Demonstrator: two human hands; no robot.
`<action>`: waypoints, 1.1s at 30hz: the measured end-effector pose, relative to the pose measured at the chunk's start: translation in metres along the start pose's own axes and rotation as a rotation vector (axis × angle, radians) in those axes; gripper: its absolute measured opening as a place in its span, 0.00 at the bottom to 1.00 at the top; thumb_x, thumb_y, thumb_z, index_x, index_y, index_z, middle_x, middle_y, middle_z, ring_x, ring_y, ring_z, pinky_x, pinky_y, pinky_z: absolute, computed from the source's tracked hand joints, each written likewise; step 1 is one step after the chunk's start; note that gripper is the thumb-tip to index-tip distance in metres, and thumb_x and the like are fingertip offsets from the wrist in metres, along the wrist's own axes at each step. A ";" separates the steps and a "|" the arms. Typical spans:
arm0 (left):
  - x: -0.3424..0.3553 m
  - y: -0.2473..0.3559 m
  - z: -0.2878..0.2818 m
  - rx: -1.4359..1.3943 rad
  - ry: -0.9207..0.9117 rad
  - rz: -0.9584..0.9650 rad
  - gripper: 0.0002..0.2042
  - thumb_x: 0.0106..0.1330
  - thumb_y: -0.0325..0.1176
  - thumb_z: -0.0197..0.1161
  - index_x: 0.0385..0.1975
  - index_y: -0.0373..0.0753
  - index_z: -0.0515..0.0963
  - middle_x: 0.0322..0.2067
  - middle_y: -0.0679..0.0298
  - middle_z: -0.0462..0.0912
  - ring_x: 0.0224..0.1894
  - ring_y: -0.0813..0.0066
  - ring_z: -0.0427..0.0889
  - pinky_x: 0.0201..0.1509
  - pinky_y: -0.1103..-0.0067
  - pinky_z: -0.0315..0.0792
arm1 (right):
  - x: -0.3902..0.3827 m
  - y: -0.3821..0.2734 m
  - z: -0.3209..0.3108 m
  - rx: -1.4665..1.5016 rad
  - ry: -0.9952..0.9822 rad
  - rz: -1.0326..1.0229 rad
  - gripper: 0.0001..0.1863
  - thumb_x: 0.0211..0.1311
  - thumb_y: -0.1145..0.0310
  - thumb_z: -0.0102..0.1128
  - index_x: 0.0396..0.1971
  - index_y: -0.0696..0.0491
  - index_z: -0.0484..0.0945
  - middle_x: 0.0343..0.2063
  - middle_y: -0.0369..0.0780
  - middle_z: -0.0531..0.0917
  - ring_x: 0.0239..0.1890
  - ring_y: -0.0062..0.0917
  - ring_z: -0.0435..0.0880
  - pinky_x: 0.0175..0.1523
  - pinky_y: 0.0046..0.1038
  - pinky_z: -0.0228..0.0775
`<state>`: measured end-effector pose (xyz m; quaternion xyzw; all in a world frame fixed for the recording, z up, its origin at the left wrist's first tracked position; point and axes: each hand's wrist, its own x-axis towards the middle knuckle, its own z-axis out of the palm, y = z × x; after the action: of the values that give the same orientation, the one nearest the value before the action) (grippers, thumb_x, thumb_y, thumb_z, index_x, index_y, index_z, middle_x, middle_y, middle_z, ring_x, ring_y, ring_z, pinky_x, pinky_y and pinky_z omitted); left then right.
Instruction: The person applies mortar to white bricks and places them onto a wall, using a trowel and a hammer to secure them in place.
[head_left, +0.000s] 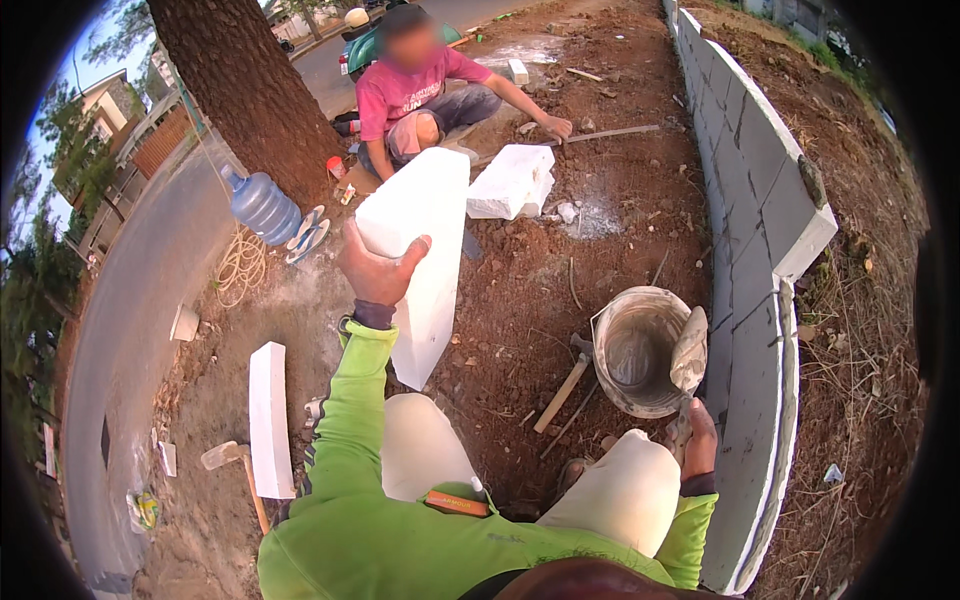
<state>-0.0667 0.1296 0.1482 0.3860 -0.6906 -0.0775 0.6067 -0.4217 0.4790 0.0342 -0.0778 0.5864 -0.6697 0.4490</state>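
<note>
While the left grip (380, 268) was closed on the side of a long white block (428, 285), thumb pressed across its face, the right grip (700, 440) was wrapped around the handle of a trowel (690, 355). The block was slanted in front of the person, its lower end just beyond the left knee and its upper end toward a co-worker (428, 105) seated opposite; whether it touched the soil could not be told. One of the co-worker's hands was hidden behind the block, and the other was at a long flat strip (615, 132). The trowel's smeared blade was over the right rim of a bucket (618, 340), whose inside was coated in grey. Just left of the bucket, a hammer (562, 395) lay on the reddish soil. Farther forward lay more white blocks (508, 183), and a low wall (735, 170) ran along the right. To the left, another white block (268, 420) lay near a mallet (224, 456); beyond, a blue water jug (263, 207) was beside sandals (308, 237), near a tree trunk (240, 85).
</note>
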 end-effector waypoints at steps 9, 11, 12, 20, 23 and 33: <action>0.019 0.043 -0.004 -0.532 -0.094 -0.159 0.34 0.47 0.38 0.80 0.53 0.30 0.72 0.46 0.53 0.81 0.44 0.67 0.83 0.49 0.71 0.77 | -0.003 -0.015 0.027 0.052 -0.101 -0.001 0.17 0.76 0.51 0.49 0.45 0.50 0.77 0.21 0.35 0.78 0.13 0.19 0.70 0.16 0.21 0.61; 0.010 0.043 0.008 -0.639 -0.131 -0.181 0.35 0.48 0.38 0.79 0.55 0.30 0.71 0.47 0.53 0.81 0.45 0.67 0.83 0.51 0.72 0.77 | -0.002 -0.021 0.039 0.029 -0.129 -0.024 0.20 0.77 0.49 0.48 0.45 0.52 0.76 0.19 0.36 0.75 0.11 0.21 0.68 0.16 0.23 0.60; 0.009 0.049 0.011 -0.641 -0.150 -0.191 0.37 0.47 0.40 0.79 0.56 0.30 0.70 0.47 0.54 0.81 0.46 0.68 0.83 0.53 0.72 0.77 | -0.001 -0.026 0.045 0.017 -0.143 -0.037 0.21 0.77 0.49 0.47 0.45 0.53 0.76 0.17 0.37 0.74 0.10 0.22 0.68 0.16 0.23 0.60; 0.017 0.030 0.028 -0.562 -0.142 -0.217 0.36 0.48 0.43 0.80 0.54 0.31 0.70 0.46 0.52 0.81 0.46 0.63 0.83 0.52 0.69 0.76 | 0.007 -0.070 0.101 0.057 -0.371 -0.126 0.23 0.77 0.50 0.47 0.48 0.57 0.75 0.19 0.38 0.75 0.10 0.21 0.68 0.17 0.22 0.62; 0.018 0.019 0.033 -0.480 -0.139 -0.163 0.38 0.49 0.45 0.80 0.56 0.31 0.68 0.47 0.49 0.80 0.48 0.59 0.82 0.54 0.66 0.75 | 0.016 -0.087 0.138 0.096 -0.469 -0.172 0.22 0.77 0.51 0.47 0.50 0.57 0.74 0.21 0.38 0.75 0.12 0.21 0.70 0.18 0.22 0.64; 0.009 0.027 0.003 -0.358 -0.254 -0.155 0.42 0.50 0.38 0.80 0.62 0.34 0.60 0.56 0.52 0.72 0.56 0.62 0.78 0.60 0.67 0.73 | 0.016 -0.111 0.241 -0.216 -0.886 -0.514 0.19 0.78 0.58 0.51 0.56 0.56 0.73 0.23 0.36 0.75 0.18 0.19 0.72 0.26 0.22 0.66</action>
<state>-0.0810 0.1413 0.1695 0.3111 -0.7050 -0.2929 0.5660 -0.3352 0.2851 0.1944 -0.5408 0.3680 -0.5969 0.4645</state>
